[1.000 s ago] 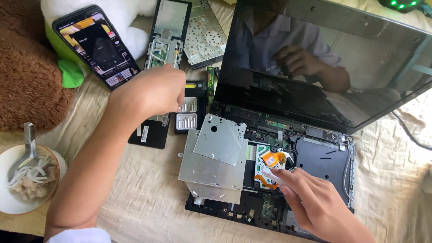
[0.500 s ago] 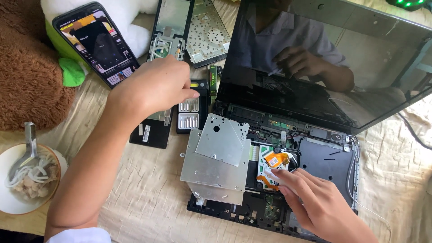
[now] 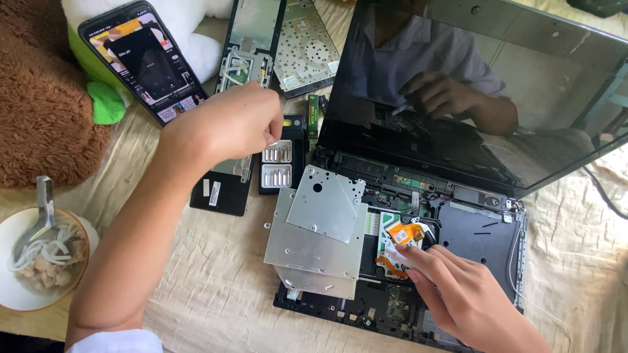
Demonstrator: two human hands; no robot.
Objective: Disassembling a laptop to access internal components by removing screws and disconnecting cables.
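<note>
An opened laptop base [image 3: 484,238] lies before me with its dark screen [image 3: 471,85] upright. Two silver metal drive plates [image 3: 320,225] lie stacked over its left side. My right hand [image 3: 464,297] reaches in from the lower right, fingers stretched, fingertips resting on the orange flex cable [image 3: 402,233] and the small white board under it. My left hand [image 3: 229,124] hovers over a black case of screwdriver bits [image 3: 278,163] with its fingers curled and pinched downward. Anything small between them is hidden.
A phone [image 3: 144,62] with a lit screen leans against a brown plush toy [image 3: 46,111] at the back left. A bowl of noodles with a spoon [image 3: 36,258] sits at the left edge. Removed laptop panels [image 3: 252,39] and a keyboard backing [image 3: 304,46] lie behind the bit case. A beige cloth [image 3: 216,281] covers the surface.
My left hand has drifted a little to the right and down, over the bit case, with its fingers curling tighter. My right hand has stayed on the orange cable.
</note>
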